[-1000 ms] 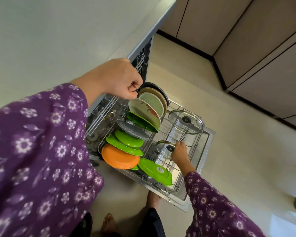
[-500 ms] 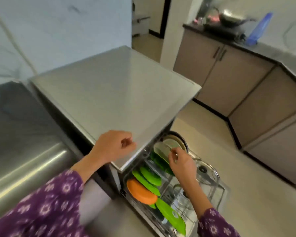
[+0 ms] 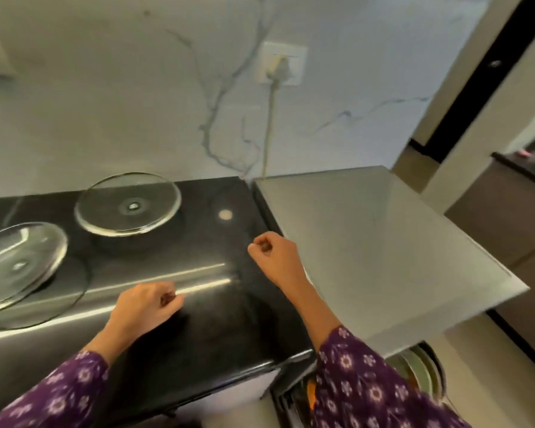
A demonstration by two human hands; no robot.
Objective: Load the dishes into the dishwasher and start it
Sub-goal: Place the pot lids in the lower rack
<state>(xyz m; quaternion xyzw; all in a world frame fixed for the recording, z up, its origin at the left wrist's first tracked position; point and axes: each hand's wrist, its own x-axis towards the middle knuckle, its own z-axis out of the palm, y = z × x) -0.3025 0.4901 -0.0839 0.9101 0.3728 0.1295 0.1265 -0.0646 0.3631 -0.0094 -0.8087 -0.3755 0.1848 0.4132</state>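
Two glass lids were sitting on the black counter, waiting their turn: the far glass lid lay flat near the marble wall, and the near glass lid sat at the left edge, tilted a bit, like it was propped on something dark underneath (couldn't tell what). Makes sense they were parked there, right next to the machine, easy to grab.

Both hands were over the counter with nothing in them. The left hand was loosely curled, fingers tucked in, just above the dark surface. The right hand was curled too, hovering near the seam between the counter and the grey dishwasher top. Neither touched a lid.

Down at the bottom right you could just see plates standing on edge in the pulled-out rack, so the door was open and loading wasn't done. My guess is the lids were next, nearest hand first.
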